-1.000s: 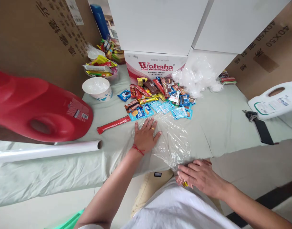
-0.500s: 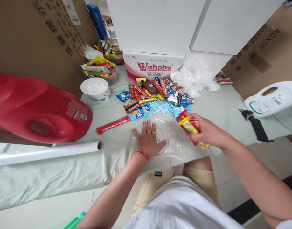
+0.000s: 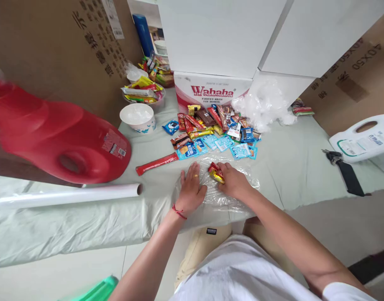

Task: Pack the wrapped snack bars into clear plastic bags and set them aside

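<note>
A sheet of clear plastic film (image 3: 225, 201) lies crinkled on the cloth near the table's front edge. My left hand (image 3: 191, 189), with a ring and a red string bracelet, rests flat on the film's left part, its fingers stretched out. Low over the middle of the film, my right hand (image 3: 233, 180) is closed around small red and yellow snack packets (image 3: 216, 174); its palm hides part of them. Just beyond the hands are light blue sachets (image 3: 240, 150), a long red stick packet (image 3: 157, 163) and a pile of wrapped snacks (image 3: 207, 119).
A red jug (image 3: 85, 142) and a white film roll (image 3: 69, 195) lie at left, near a paper bowl (image 3: 137, 118) and a tub of snacks (image 3: 143, 94). Behind stand a Wahaha carton (image 3: 211, 90) and crumpled plastic (image 3: 264, 104). A white jug (image 3: 363, 140) and black-handled tool (image 3: 345, 173) lie right.
My right hand has moved left with the snack packets, from the film's right side to its middle. My left hand stays on the film, its fingers closer together. The view has shifted slightly.
</note>
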`<state>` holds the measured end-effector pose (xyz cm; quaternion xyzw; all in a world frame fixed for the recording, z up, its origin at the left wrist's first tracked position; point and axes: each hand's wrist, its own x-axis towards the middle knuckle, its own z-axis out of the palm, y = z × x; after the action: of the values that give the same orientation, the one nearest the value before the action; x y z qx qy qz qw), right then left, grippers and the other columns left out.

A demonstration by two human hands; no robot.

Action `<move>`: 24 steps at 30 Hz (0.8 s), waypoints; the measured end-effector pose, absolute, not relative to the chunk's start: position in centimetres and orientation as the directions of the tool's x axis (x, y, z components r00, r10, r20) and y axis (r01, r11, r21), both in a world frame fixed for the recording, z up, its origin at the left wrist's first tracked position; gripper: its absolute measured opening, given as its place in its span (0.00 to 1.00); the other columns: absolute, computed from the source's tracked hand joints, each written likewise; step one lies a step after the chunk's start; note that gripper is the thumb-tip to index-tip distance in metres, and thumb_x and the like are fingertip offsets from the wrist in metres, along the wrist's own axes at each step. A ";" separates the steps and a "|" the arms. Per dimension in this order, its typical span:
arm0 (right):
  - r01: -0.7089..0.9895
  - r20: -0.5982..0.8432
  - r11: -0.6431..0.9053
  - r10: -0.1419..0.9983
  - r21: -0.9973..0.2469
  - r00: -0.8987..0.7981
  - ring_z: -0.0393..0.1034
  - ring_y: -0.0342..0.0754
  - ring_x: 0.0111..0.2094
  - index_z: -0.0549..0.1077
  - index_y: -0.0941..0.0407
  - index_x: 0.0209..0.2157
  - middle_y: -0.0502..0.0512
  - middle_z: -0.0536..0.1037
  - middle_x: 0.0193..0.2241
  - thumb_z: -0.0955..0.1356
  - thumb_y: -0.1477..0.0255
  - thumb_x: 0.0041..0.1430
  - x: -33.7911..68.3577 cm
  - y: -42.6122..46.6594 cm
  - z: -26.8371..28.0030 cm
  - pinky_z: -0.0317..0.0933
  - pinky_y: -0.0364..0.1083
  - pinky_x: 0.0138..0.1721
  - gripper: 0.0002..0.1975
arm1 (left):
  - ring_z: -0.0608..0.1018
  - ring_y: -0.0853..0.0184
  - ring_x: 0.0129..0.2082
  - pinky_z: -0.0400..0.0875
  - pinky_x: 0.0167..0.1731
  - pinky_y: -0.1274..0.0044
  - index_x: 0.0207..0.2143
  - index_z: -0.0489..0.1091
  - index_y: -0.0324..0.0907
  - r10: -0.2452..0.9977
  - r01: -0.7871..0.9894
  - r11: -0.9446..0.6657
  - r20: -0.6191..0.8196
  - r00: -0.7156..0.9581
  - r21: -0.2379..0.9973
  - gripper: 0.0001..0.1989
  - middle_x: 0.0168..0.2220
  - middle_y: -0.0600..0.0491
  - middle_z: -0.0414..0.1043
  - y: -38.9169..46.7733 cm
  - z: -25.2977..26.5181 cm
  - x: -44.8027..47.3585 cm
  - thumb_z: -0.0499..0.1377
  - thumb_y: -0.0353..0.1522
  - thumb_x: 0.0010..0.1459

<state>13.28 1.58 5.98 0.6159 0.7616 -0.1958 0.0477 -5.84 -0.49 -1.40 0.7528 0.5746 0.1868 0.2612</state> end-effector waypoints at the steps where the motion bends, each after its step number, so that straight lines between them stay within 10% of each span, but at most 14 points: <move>1: 0.956 -0.308 0.197 0.915 -0.220 -0.259 0.73 0.58 0.51 0.58 0.55 0.68 0.62 0.71 0.57 0.69 0.71 0.55 13.1 1.2 6.5 0.66 0.49 0.42 0.38 | 0.48 0.54 0.76 0.37 0.72 0.51 0.73 0.45 0.35 0.968 0.758 -0.189 -0.009 0.249 0.625 0.38 0.75 0.38 0.45 -0.5 -1.6 -6.0 0.49 0.29 0.61; 14: 0.894 -0.135 0.303 0.922 -0.331 -0.362 0.59 0.65 0.65 0.55 0.61 0.72 0.70 0.63 0.67 0.73 0.57 0.60 14.8 -1.4 4.9 0.56 0.61 0.64 0.46 | 0.55 0.58 0.74 0.43 0.73 0.50 0.67 0.60 0.43 0.968 0.682 -0.238 0.109 0.227 0.691 0.33 0.72 0.47 0.58 -0.9 -1.6 -6.6 0.47 0.23 0.59; 24: 0.886 0.070 0.260 0.965 -0.384 -0.253 0.63 0.58 0.46 0.79 0.55 0.50 0.61 0.78 0.45 0.66 0.68 0.69 16.0 -3.2 3.8 0.61 0.55 0.50 0.13 | 0.56 0.56 0.74 0.38 0.72 0.47 0.69 0.59 0.43 0.945 0.797 -0.311 0.083 0.315 0.517 0.33 0.70 0.47 0.62 -1.1 -1.0 -5.1 0.47 0.24 0.60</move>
<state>15.98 -3.17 3.82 0.5933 0.7799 -0.1345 -0.1471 -5.13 -1.09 -1.03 0.7871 0.5535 0.1900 0.1950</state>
